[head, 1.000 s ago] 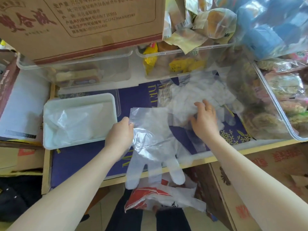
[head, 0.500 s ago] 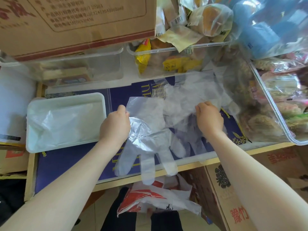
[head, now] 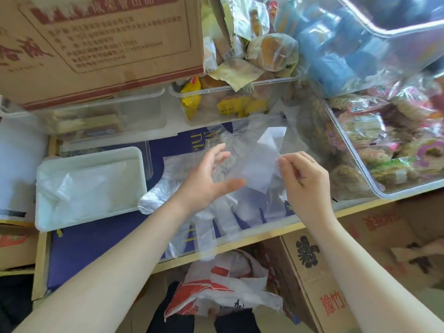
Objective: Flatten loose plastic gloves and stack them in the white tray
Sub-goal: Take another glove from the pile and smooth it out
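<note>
While a loose plastic glove point(head: 262, 152) is held up over the middle of the blue board point(head: 96, 243), it is pinched at its right edge by the right hand point(head: 305, 181), thumb and fingertips closed on the film. The left hand point(head: 209, 179) is spread and relaxed, fingers straight, grasping nothing; whether it touches the film cannot be told. A second glove point(head: 216, 217) lies flattened beneath, its fingers reaching past the near edge of the board. The white tray point(head: 139, 164) sits at the board's left edge, with clear film already inside it.

For the step to go well, the lifted glove is probably best taken by the cuff at two corners, so that tension is spread evenly and the crease at its top is pulled out. It should be laid down on the board, then smoothed from cuff to fingertips with a flat palm, so that air is pressed out. Static cling is the likely nuisance: the film may stick to skin or fold back. The heap of gloves point(head: 228, 140) toward the far edge is better left undisturbed meanwhile.
</note>
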{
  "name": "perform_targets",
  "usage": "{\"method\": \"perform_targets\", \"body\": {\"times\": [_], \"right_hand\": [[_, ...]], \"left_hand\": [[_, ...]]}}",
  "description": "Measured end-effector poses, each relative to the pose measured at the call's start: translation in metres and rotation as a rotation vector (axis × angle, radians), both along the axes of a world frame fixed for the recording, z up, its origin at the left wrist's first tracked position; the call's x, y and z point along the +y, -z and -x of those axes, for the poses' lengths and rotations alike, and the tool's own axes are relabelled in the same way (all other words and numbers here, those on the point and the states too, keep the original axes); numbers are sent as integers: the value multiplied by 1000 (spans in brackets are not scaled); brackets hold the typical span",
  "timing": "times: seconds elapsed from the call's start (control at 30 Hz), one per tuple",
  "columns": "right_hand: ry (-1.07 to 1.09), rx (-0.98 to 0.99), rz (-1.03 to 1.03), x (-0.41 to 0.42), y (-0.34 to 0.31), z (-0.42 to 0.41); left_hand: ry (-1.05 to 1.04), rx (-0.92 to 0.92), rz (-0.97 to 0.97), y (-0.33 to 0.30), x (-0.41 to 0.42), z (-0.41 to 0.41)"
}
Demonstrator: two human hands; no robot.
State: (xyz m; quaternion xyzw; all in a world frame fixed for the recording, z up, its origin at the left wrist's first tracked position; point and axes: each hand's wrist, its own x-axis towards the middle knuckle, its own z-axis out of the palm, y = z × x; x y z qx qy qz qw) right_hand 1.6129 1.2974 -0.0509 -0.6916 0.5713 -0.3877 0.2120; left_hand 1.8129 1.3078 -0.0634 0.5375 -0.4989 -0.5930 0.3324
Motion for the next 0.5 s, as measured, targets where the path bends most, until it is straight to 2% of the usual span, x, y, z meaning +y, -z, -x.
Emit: {"method": "perform_targets", "body": {"times": [0.1,0.17,0.23,0.33,0.4,0.5], "right_hand": [[39,0,-31,7,-10,-8],[57,-30,-75,9,-15,-13],[62,-21,-112,9,-16,-16],[97,146,-126,11,-12,-24],[-48,139,-173,20,-11,-34],[-360,-178,-542,38,-18,-60]], "left_hand": [[61,112,-31,-9,6,9],[87,102,4,-13,15,12],[40,31,50,-20,24,12],[-154,-151,66,-19,38,11],[-261,-263,79,-18,43,9],[-244,-456,210,-19,46,5]]}}
